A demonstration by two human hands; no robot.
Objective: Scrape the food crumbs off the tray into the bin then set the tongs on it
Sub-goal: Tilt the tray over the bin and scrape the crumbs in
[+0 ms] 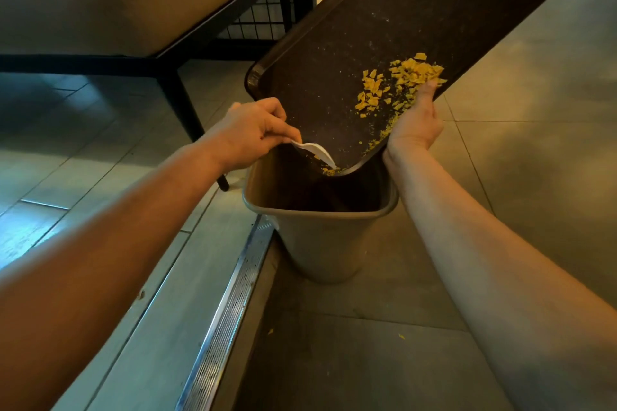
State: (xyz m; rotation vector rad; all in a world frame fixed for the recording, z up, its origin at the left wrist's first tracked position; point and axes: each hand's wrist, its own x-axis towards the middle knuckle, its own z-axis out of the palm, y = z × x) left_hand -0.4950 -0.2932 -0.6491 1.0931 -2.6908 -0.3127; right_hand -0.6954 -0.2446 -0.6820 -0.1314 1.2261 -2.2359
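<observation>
A dark brown tray [400,20] is tilted with its near corner over the tan bin [320,237]. My right hand [415,123] grips the tray's right edge, thumb on its surface. Yellow crumbs [400,80] lie piled by that thumb, and a few sit at the lowest corner. My left hand [253,133] pinches a white plastic utensil [317,152], whose tip touches the tray's low corner above the bin's opening. No tongs are in view.
The bin stands on a tiled floor beside a metal floor drain strip [227,317]. A table with black legs [180,100] and a wire rack [260,17] stand at the back left. Two crumbs lie on the floor near the bin.
</observation>
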